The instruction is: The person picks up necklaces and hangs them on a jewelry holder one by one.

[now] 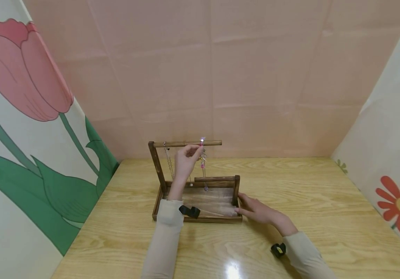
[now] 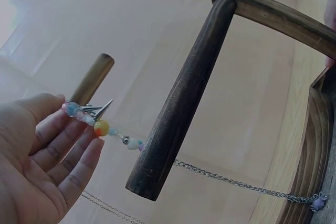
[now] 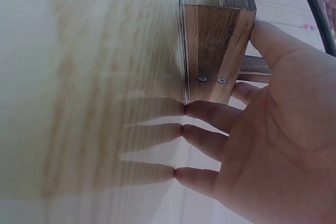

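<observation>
A dark wooden jewellery stand (image 1: 200,220) has an upper bar, a lower bar and a tray base. My left hand (image 1: 186,161) is at the upper bar (image 1: 213,143), thumb and fingertips pinching the top of a beaded necklace (image 2: 101,127). Pastel beads and pointed silver charms show along it. In line with the beads, a silver chain (image 2: 236,182) passes behind the lower bar (image 2: 181,103) to a purple pendant (image 2: 318,201) over the tray. My right hand (image 1: 257,209) rests against the stand's right end, thumb at the tray's edge, other fingertips touching the table.
Other chain necklaces (image 1: 169,162) hang from the left part of the upper bar. The wooden table (image 1: 290,186) ends at a pink back wall (image 1: 255,77). Flower-printed panels stand at both sides. Black wrist cameras (image 1: 190,211) are worn on both arms.
</observation>
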Tool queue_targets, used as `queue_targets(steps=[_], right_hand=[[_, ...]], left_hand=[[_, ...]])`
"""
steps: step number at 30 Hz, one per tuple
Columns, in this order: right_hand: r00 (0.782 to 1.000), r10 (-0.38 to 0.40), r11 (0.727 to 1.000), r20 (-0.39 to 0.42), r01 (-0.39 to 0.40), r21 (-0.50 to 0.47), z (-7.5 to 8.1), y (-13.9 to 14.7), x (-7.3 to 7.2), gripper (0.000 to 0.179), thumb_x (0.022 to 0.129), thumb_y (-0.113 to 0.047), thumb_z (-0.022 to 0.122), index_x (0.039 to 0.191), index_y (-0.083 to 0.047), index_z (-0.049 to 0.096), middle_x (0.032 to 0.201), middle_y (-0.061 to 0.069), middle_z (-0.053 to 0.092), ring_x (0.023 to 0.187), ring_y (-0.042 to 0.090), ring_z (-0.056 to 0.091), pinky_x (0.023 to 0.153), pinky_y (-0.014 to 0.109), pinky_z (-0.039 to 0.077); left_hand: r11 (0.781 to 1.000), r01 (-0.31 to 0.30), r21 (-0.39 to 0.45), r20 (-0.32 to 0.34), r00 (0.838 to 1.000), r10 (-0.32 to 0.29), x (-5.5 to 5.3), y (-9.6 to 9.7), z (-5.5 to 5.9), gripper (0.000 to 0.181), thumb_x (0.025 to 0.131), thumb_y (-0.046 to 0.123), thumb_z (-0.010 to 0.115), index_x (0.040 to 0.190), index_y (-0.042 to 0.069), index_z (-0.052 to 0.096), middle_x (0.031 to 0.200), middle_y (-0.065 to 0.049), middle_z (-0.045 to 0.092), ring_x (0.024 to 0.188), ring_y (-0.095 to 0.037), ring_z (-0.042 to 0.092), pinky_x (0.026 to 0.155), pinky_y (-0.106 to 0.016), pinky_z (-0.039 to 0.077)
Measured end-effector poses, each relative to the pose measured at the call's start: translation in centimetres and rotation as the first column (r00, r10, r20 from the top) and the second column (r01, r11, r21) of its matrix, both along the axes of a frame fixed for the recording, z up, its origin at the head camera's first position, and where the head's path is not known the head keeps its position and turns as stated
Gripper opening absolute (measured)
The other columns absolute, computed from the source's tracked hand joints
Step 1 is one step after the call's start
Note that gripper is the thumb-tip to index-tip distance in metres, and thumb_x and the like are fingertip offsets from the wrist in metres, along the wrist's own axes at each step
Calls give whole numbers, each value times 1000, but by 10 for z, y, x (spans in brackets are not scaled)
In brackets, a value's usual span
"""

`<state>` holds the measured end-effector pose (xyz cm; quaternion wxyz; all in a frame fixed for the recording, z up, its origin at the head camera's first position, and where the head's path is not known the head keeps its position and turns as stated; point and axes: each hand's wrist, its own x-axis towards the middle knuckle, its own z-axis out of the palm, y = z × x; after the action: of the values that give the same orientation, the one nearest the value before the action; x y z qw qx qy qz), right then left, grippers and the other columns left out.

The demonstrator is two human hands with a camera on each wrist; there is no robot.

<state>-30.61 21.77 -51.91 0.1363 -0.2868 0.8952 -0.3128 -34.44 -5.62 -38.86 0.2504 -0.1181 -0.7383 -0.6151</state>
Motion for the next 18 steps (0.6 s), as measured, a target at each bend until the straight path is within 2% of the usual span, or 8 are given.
queue_targets(steps=[8, 13, 15, 18], right_hand=[[1000, 6, 1000, -12, -6, -10, -1, 0, 0, 75, 95, -46, 45, 147, -1, 14, 149, 22, 23, 136, 40, 24, 109, 56, 24], [1000, -1, 1000, -11, 1, -5, -1, 0, -1, 74, 95, -45, 46, 148, -3, 15, 149, 22, 24, 136, 40, 25, 109, 56, 25], [1000, -8, 1000, -5, 8, -1, -1, 1, -1, 74, 95, -45, 47, 148, -4, 15, 150, 20, 24, 136, 39, 25, 109, 55, 25], [1000, -5, 1000, -7, 5, -5, -2, 1, -2, 75, 95, -45, 47, 148, -3, 15, 150, 21, 24, 136, 39, 24, 109, 56, 25]], left_hand=[[1000, 23, 5, 4, 1000, -23, 1, 0, 0, 22, 85, 19, 69, 93, -1, 70, 84, -18, 69, 74, -31, 65, 68, -40, 58], [998, 62, -5, -9, 998, -62, 15, 1, 10, 21, 87, 12, 66, 97, -7, 67, 87, -24, 68, 79, -40, 64, 67, -38, 58], [997, 74, -4, -9, 997, -74, 20, 2, 14, 21, 87, 9, 65, 98, -9, 66, 88, -26, 67, 80, -43, 63, 68, -40, 57], [996, 89, 7, 2, 996, -89, 22, 2, 13, 21, 87, 8, 64, 98, -10, 66, 88, -28, 66, 81, -45, 62, 71, -48, 56]])
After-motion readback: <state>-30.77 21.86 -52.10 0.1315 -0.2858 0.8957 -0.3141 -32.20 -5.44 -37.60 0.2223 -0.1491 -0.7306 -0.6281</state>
